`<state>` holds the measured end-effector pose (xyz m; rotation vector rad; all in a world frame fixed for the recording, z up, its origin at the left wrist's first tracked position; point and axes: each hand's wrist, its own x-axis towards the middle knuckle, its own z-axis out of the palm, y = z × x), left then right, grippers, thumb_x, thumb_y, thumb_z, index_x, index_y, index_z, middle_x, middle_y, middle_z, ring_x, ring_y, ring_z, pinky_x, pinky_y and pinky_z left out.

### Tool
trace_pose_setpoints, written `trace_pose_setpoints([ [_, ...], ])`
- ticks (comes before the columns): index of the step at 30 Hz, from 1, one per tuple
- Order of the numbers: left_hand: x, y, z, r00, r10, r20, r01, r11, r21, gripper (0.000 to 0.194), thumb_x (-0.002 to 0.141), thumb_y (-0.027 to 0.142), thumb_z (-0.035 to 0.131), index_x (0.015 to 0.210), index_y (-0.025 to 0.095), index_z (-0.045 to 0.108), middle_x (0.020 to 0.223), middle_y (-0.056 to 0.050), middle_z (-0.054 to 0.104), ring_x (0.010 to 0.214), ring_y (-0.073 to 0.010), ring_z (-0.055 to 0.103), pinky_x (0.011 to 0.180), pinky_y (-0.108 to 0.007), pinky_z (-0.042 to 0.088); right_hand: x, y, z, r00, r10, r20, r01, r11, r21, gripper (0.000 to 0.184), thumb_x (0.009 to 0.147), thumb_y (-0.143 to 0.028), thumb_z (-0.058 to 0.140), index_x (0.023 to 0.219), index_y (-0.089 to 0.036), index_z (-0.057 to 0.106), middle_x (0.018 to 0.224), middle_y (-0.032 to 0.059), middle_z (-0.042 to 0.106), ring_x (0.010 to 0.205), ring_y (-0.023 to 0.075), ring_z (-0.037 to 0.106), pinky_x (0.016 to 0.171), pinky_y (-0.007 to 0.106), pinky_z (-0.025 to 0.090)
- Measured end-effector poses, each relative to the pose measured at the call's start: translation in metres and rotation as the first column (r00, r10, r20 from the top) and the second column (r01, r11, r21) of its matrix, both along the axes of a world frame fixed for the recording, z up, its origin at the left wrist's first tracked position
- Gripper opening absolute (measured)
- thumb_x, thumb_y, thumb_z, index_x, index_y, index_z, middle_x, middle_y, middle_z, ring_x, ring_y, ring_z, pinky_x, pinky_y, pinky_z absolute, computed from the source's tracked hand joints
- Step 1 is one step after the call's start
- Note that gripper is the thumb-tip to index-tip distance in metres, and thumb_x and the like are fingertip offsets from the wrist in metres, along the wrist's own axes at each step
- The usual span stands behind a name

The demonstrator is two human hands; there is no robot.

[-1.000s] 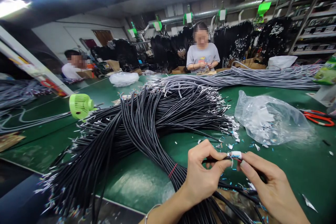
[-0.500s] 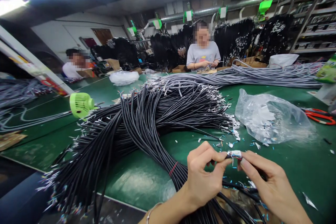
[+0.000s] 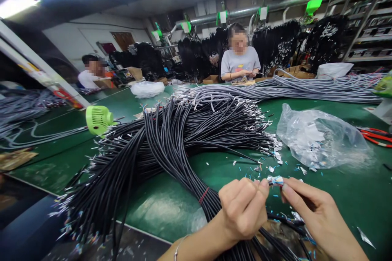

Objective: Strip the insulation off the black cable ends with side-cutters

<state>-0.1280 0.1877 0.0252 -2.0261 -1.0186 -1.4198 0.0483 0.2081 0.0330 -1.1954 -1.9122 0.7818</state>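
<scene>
Between my hands is the stripped end of a black cable (image 3: 276, 180), with silvery foil and thin coloured wires showing. My left hand (image 3: 244, 206) is closed, pinching the cable at its black jacket beside the foil. Thumb and fingers of my right hand (image 3: 312, 204) pinch the wire end on the other side. Under my left forearm runs a bundle of black cables (image 3: 196, 179), tied with a red band (image 3: 203, 195). It joins a large heap of black cables (image 3: 214, 130) with bared white ends.
Foil scraps and blue wire bits lie on the green table (image 3: 171, 208). A clear plastic bag of scraps (image 3: 321, 142) stands at right, near red-handled scissors (image 3: 375, 135). A green fan (image 3: 98, 120) is at left. Grey cables (image 3: 306, 89) lie behind; a co-worker (image 3: 240, 63) sits across.
My left hand has rolled over, its fingers curling into a tighter fist by the cable end. Foil at the end looks more ruffled, with more blue wire showing. The view has shifted slightly.
</scene>
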Motion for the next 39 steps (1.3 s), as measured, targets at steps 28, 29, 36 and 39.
trace_pose_setpoints([
  [28,0.009,0.000,0.031,0.711,0.067,0.700,0.584,0.498,-0.641,0.034,0.084,0.033,0.054,0.060,0.011,0.063,0.048,-0.001,0.050,0.042,-0.0074,0.040,0.039,-0.019,0.029,-0.007,-0.007,0.010,0.960,-0.213,-0.182,0.253,0.937,0.241,0.015,0.072,-0.035,0.067,0.075,-0.020,0.067,0.060,-0.0013,0.062,0.049,0.0119,0.057,0.045,0.018,0.047],
  [29,0.010,0.000,0.030,0.731,0.057,0.681,0.550,0.542,-0.636,0.031,0.082,0.031,0.056,0.060,0.011,0.064,0.050,-0.002,0.053,0.044,-0.0083,0.042,0.041,-0.019,0.031,-0.009,-0.009,0.012,0.950,-0.232,-0.211,0.279,0.933,0.227,0.014,0.072,-0.034,0.067,0.070,-0.020,0.065,0.056,-0.0024,0.058,0.045,0.0104,0.052,0.042,0.018,0.044],
  [36,0.012,-0.004,0.027,0.840,-0.063,0.539,0.428,0.688,-0.586,0.015,0.077,0.016,0.062,0.062,0.013,0.064,0.054,-0.001,0.054,0.050,-0.0094,0.046,0.048,-0.020,0.035,-0.017,-0.016,0.019,0.939,-0.192,-0.286,0.236,0.963,0.128,0.014,0.073,-0.031,0.066,0.065,-0.019,0.066,0.056,-0.0008,0.056,0.045,0.0100,0.044,0.040,0.021,0.037],
  [39,0.012,-0.006,0.028,0.846,-0.084,0.526,0.425,0.702,-0.572,0.014,0.075,0.015,0.063,0.061,0.013,0.061,0.055,-0.001,0.054,0.050,-0.0092,0.045,0.045,-0.019,0.032,-0.015,-0.016,0.017,0.933,-0.210,-0.292,0.253,0.960,0.120,0.010,0.071,-0.028,0.066,0.066,-0.019,0.068,0.059,0.0006,0.059,0.046,0.0106,0.047,0.040,0.021,0.038],
])
